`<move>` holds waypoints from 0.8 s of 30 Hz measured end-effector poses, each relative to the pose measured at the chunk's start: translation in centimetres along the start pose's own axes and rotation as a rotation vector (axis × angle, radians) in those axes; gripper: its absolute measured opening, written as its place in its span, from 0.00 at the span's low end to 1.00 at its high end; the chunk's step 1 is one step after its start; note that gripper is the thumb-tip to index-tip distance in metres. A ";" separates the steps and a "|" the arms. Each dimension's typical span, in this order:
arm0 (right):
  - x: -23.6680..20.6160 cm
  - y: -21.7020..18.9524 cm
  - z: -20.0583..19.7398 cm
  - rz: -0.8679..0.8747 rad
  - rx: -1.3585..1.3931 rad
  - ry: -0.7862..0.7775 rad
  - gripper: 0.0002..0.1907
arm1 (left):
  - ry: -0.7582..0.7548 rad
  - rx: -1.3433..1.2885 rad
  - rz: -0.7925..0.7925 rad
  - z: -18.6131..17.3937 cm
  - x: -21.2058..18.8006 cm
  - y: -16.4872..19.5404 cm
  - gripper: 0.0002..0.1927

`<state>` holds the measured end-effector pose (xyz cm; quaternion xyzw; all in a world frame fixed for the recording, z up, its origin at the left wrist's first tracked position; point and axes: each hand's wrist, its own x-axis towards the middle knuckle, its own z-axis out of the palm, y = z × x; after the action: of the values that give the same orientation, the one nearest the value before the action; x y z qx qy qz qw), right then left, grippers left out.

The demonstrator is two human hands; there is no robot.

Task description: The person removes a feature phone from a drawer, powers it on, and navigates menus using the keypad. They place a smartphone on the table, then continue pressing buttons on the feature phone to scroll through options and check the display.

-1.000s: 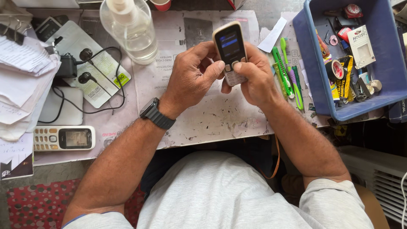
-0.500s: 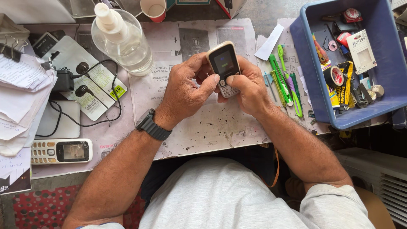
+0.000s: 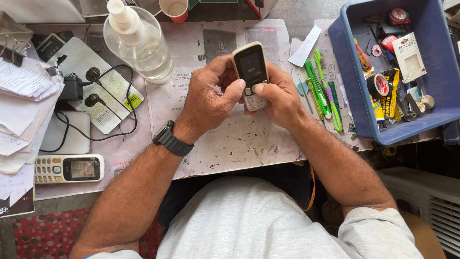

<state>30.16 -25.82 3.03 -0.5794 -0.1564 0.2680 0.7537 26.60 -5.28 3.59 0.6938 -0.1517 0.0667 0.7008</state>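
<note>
- You are holding a small keypad phone (image 3: 251,74) upright over the middle of the worktable (image 3: 239,144), with its screen facing you and showing a dim glow.
- Your left hand (image 3: 208,98), the one with the dark wristwatch (image 3: 171,139), is wrapping around the phone's left side, its thumb pressing on the buttons just below the screen.
- Your right hand (image 3: 280,98) is cupping the phone's right side and lower end, its thumb lying on the keys beside the left thumb.
- Both hands are closing snugly on the phone, fingers curled behind it.
- A second keypad phone (image 3: 69,169) is lying flat near the table's front left edge, well apart from your hands.
- A clear spray bottle (image 3: 139,43) is standing just beyond your left hand, beside a black charger with its cable (image 3: 81,88).
- Green hand tools (image 3: 323,88) are lying just beside your right hand, between it and the blue tray (image 3: 352,108) of small parts.
</note>
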 end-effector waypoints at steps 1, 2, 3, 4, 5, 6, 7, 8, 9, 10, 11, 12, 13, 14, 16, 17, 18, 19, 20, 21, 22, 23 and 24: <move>0.1 -0.2 0.0 0.000 0.018 -0.024 0.26 | 0.004 -0.013 0.008 0.0 0.1 -0.1 0.16; 0.1 -0.4 0.0 0.000 0.035 -0.049 0.28 | 0.008 -0.028 0.016 -0.1 0.1 -0.1 0.16; 0.2 -0.6 0.0 0.020 0.064 -0.068 0.30 | 0.014 -0.033 0.015 -0.1 0.2 -0.1 0.15; 0.2 -0.8 -0.1 0.045 0.097 -0.090 0.31 | 0.024 -0.037 0.010 -0.2 0.2 -0.2 0.15; 0.2 -1.0 -0.1 0.070 0.130 -0.111 0.33 | 0.033 -0.041 0.004 -0.3 0.2 -0.2 0.15; 0.3 -1.1 0.0 0.074 0.128 -0.114 0.33 | 0.036 -0.053 -0.013 -0.3 0.2 -0.2 0.15; 0.3 -1.1 0.0 0.077 0.126 -0.115 0.33 | 0.038 -0.067 -0.030 -0.4 0.2 -0.2 0.15; 0.2 -1.2 0.0 0.081 0.123 -0.116 0.33 | 0.038 -0.081 -0.047 -0.3 0.2 -0.2 0.15; 0.2 -1.2 0.0 0.078 0.110 -0.103 0.33 | 0.031 -0.080 -0.063 -0.3 0.2 -0.2 0.15; 0.2 -1.1 0.0 0.074 0.097 -0.089 0.32 | 0.022 -0.080 -0.077 -0.3 0.2 -0.2 0.16; 0.2 -1.1 -0.1 0.070 0.083 -0.074 0.32 | 0.012 -0.080 -0.091 -0.3 0.2 -0.3 0.16; 0.2 -1.0 -0.1 0.077 0.080 -0.052 0.32 | 0.003 -0.070 -0.058 -0.2 0.2 -0.2 0.17; 0.3 -0.9 -0.2 0.084 0.079 -0.030 0.32 | -0.006 -0.060 -0.025 -0.2 0.2 -0.2 0.17; 0.3 -0.8 -0.3 0.090 0.078 -0.009 0.32 | -0.015 -0.049 0.009 -0.2 0.1 -0.2 0.18; 0.4 -0.6 -0.4 0.082 0.048 0.003 0.31 | -0.015 0.061 0.036 -0.2 0.2 -0.3 0.19; 0.5 -0.5 -0.5 0.079 0.034 0.007 0.31 | -0.013 0.117 0.049 -0.2 0.2 -0.3 0.20; 0.4 -0.5 -0.6 0.087 0.039 0.003 0.31 | -0.016 0.133 0.041 -0.2 0.1 -0.4 0.21; 0.3 -0.5 -0.7 0.094 0.042 -0.001 0.31 | -0.019 0.149 0.034 -0.2 0.1 -0.4 0.21; 0.3 -0.6 -0.7 0.101 0.046 -0.006 0.31 | -0.021 0.165 0.027 -0.2 0.1 -0.5 0.22; 0.2 -0.6 -0.7 0.097 0.049 -0.019 0.32 | -0.017 0.160 0.040 -0.2 0.1 -0.5 0.22; 0.2 -0.7 -0.7 0.092 0.052 -0.034 0.32 | -0.013 0.155 0.055 -0.2 0.1 -0.6 0.22; 0.2 -0.7 -0.7 0.087 0.053 -0.049 0.33 | -0.007 0.150 0.070 -0.3 0.1 -0.6 0.22; 0.3 -0.8 -0.7 0.093 0.054 -0.059 0.33 | 0.005 0.132 0.057 -0.3 0.1 -0.5 0.22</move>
<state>30.92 -26.35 3.59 -0.5574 -0.1442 0.3236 0.7509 26.87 -5.03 3.10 0.7339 -0.1648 0.0981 0.6516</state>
